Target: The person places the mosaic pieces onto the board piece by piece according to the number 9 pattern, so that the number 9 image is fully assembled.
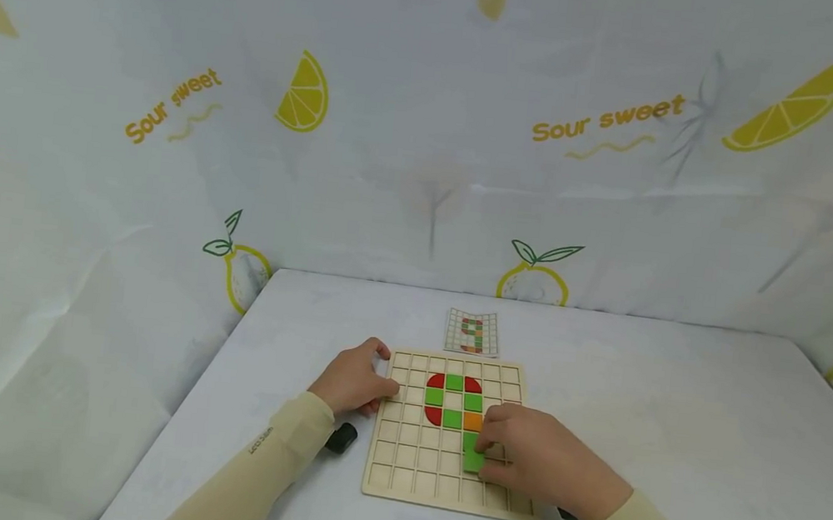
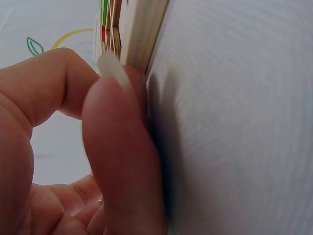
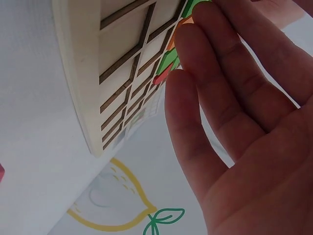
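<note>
A square wooden grid board (image 1: 405, 457) lies on the table, its cells partly filled with red quarter-round, green square and orange tiles in a ring-like pattern. My left hand (image 1: 354, 380) grips the board's left edge, the thumb (image 2: 117, 147) close against its side in the left wrist view. Over the lower right part, my right hand (image 1: 536, 456) pinches a green tile (image 1: 473, 461) between thumb and fingertips, just below the orange tile (image 1: 472, 422). In the right wrist view the fingers (image 3: 183, 107) partly hide the tiles.
Behind the board lies a small pattern card (image 1: 454, 331) showing a grid with a similar coloured figure. A white table (image 1: 644, 399) stretches around the board, backed by a lemon-print cloth (image 1: 416, 109). A small red object (image 3: 1, 172) shows at the right wrist view's left edge.
</note>
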Demonstrator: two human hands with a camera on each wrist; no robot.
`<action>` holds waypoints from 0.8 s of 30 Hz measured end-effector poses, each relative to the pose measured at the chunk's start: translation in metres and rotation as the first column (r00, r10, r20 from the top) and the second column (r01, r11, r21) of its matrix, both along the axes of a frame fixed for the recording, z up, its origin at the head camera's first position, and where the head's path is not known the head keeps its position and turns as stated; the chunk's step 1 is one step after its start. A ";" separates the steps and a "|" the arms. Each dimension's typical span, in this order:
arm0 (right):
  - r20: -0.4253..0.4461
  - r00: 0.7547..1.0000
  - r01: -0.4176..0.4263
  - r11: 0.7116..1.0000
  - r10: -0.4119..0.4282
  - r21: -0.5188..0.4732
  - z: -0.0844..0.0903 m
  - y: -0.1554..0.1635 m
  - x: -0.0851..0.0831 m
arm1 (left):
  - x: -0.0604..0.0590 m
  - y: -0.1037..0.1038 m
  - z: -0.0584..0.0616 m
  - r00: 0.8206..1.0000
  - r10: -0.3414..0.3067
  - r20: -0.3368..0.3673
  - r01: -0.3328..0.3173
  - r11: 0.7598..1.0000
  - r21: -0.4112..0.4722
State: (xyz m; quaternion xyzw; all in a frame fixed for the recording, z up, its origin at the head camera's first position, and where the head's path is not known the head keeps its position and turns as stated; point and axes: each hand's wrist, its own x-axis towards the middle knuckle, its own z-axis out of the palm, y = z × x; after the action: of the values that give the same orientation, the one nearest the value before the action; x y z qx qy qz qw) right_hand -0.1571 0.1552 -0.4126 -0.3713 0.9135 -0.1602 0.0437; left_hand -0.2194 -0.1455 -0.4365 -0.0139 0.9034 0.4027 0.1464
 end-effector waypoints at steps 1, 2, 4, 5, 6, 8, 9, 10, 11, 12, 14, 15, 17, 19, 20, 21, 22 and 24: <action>-0.003 1.000 -0.004 1.000 0.004 -0.001 0.000 0.000 0.000 | 0.000 0.000 0.000 1.000 0.000 0.000 0.000 1.000 -0.001; -0.005 1.000 -0.005 1.000 0.005 0.002 -0.001 0.000 0.000 | 0.000 0.000 0.001 1.000 -0.001 0.000 0.001 1.000 -0.002; -0.011 1.000 -0.009 1.000 0.009 0.004 -0.001 -0.001 -0.001 | 0.000 -0.001 0.000 1.000 -0.002 0.000 0.002 1.000 -0.002; -0.014 1.000 -0.010 1.000 0.010 0.005 -0.001 -0.001 0.000 | -0.001 -0.001 0.000 1.000 -0.001 0.001 0.001 1.000 -0.003; -0.015 1.000 -0.011 1.000 0.011 0.006 -0.001 -0.001 0.000 | -0.001 -0.001 -0.001 1.000 0.000 0.001 0.000 1.000 -0.005; -0.014 1.000 -0.009 1.000 0.010 0.011 -0.002 -0.001 0.000 | -0.001 -0.001 -0.001 1.000 0.001 0.004 -0.001 1.000 -0.006; -0.011 1.000 -0.009 1.000 0.009 0.011 -0.002 -0.002 0.000 | -0.001 -0.001 -0.001 1.000 0.001 0.003 -0.001 1.000 -0.006; -0.008 1.000 -0.007 1.000 0.007 0.011 -0.002 -0.002 0.000 | -0.001 -0.001 -0.001 1.000 0.002 0.004 -0.002 1.000 -0.004; -0.003 1.000 -0.006 1.000 0.006 0.012 -0.002 -0.002 0.000 | -0.001 -0.001 -0.001 1.000 0.001 0.003 -0.001 1.000 -0.001; 0.001 1.000 -0.004 1.000 0.004 0.012 -0.002 -0.002 0.000 | 0.000 0.000 -0.001 1.000 0.000 0.003 0.000 1.000 0.002; 0.006 1.000 -0.004 1.000 0.004 0.012 -0.002 -0.003 0.000 | 0.000 0.000 0.000 1.000 0.000 0.005 0.000 1.000 0.008; 0.008 1.000 -0.005 1.000 0.005 0.012 -0.002 -0.003 0.000 | 0.000 0.000 0.000 1.000 0.000 0.005 0.000 1.000 0.009; 0.009 1.000 -0.006 1.000 0.006 0.014 -0.002 -0.003 0.000 | 0.000 0.000 0.000 1.000 0.002 0.008 -0.002 1.000 0.009; 0.008 1.000 -0.006 1.000 0.005 0.017 -0.002 -0.003 0.000 | -0.001 0.000 0.000 1.000 0.004 0.013 -0.005 1.000 0.007; 0.007 1.000 -0.006 1.000 0.006 0.018 -0.002 -0.003 0.000 | -0.001 0.000 -0.001 1.000 0.004 0.013 -0.005 1.000 0.007; 0.005 1.000 -0.006 1.000 0.006 0.017 -0.002 -0.003 0.000 | -0.001 0.000 -0.001 1.000 0.003 0.012 -0.003 1.000 0.006; 0.003 1.000 -0.006 1.000 0.006 0.016 -0.003 -0.003 0.000 | -0.001 -0.001 -0.001 1.000 0.001 0.009 -0.001 1.000 0.008; 0.000 1.000 -0.006 1.000 0.006 0.010 -0.003 -0.003 0.000 | -0.001 -0.001 -0.001 1.000 -0.005 0.002 0.005 1.000 0.010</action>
State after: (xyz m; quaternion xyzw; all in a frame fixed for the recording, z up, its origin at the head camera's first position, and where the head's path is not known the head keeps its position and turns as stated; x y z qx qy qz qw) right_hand -0.1570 0.1518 -0.4160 -0.3738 0.9133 -0.1552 0.0459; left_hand -0.2200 -0.1465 -0.4371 -0.0114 0.9013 0.4069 0.1485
